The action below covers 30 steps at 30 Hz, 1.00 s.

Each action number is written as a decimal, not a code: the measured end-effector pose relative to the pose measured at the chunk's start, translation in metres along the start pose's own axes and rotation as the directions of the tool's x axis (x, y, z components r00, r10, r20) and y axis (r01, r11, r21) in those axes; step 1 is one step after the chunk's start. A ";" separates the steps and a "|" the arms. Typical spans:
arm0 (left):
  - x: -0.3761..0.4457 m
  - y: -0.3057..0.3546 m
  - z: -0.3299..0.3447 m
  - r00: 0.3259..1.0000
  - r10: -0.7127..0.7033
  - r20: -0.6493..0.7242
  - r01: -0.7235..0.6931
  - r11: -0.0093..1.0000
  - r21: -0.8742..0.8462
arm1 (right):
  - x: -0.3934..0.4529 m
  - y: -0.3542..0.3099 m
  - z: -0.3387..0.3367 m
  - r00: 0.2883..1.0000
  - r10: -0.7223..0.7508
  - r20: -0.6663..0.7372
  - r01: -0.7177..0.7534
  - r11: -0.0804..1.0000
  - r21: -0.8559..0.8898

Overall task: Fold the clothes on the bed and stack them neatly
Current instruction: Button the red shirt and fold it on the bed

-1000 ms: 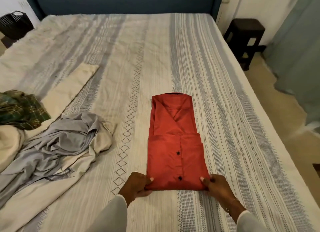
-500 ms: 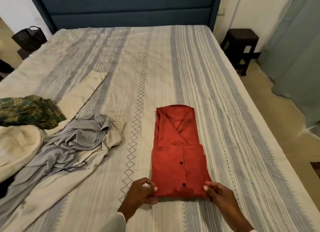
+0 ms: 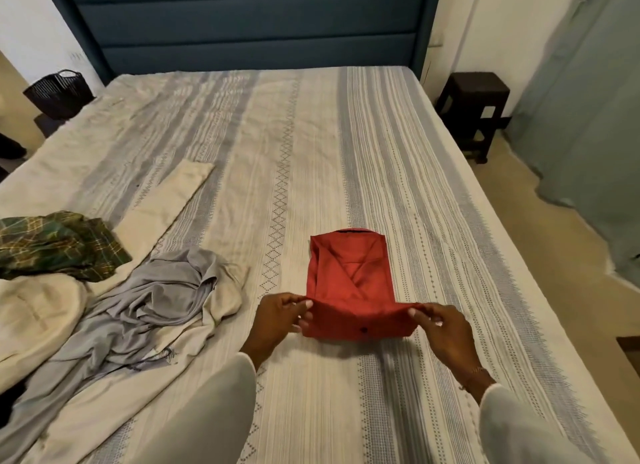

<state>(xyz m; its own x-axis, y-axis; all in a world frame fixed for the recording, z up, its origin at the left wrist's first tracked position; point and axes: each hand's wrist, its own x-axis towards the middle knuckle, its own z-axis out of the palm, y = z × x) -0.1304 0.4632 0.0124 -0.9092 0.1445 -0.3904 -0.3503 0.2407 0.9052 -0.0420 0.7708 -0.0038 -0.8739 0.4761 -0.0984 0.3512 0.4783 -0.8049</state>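
One red shirt at centre, one green plaid garment at left, one grey garment, one black basket upper left, one dark stool upper right, two hands, left and right.

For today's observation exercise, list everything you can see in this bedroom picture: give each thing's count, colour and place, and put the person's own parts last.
Bed: one, cream and grey striped cover, fills the middle.
Headboard: one, dark blue, far end.
Red shirt: one, part folded, near centre, near end lifted.
Grey garment: one, crumpled, left.
Green plaid garment: one, crumpled, far left.
Cream garments: number unclear, spread at left.
Basket: one, black, beyond the bed's left corner.
Stool: one, dark brown, right of the bed.
Curtain: grey-green, far right.
Left hand: pinches the shirt's left edge.
Right hand: pinches its right edge.
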 end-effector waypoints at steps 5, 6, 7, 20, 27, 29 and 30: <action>0.057 0.018 0.003 0.969 0.187 -0.161 -0.166 0.977 0.134 | 0.058 -0.019 0.009 0.999 0.008 -0.044 -0.004 0.996 0.089; 0.072 0.021 0.006 0.961 0.203 -0.189 -0.174 0.972 0.159 | 0.073 -0.021 0.012 0.999 0.002 -0.042 0.002 0.996 0.093; 0.084 0.026 0.008 0.955 0.211 -0.208 -0.173 0.967 0.186 | 0.084 -0.024 0.015 0.999 -0.011 -0.038 0.014 0.996 0.093; 0.223 0.032 0.057 0.853 0.303 -0.425 -0.078 0.879 0.471 | 0.224 -0.023 0.087 0.992 -0.106 -0.068 0.096 0.986 -0.134; 0.283 0.002 0.067 0.871 0.254 -0.420 0.056 0.799 0.599 | 0.283 0.014 0.130 0.994 -0.081 -0.080 0.062 0.974 -0.218; 0.287 -0.002 0.069 0.867 0.212 -0.450 0.152 0.749 0.645 | 0.287 0.015 0.138 0.994 -0.051 -0.097 0.032 0.982 -0.188; 0.287 -0.003 0.070 0.853 0.220 -0.474 0.200 0.700 0.685 | 0.284 0.014 0.141 0.992 -0.059 -0.115 0.037 0.982 -0.185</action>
<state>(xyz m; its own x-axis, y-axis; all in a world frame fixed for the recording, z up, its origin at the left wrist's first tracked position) -0.3740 0.5712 -0.1142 -0.9589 -0.2786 -0.0542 -0.2734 0.8551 0.4405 -0.3328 0.8085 -0.1251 -0.8487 0.5286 0.0170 0.3749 0.6240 -0.6856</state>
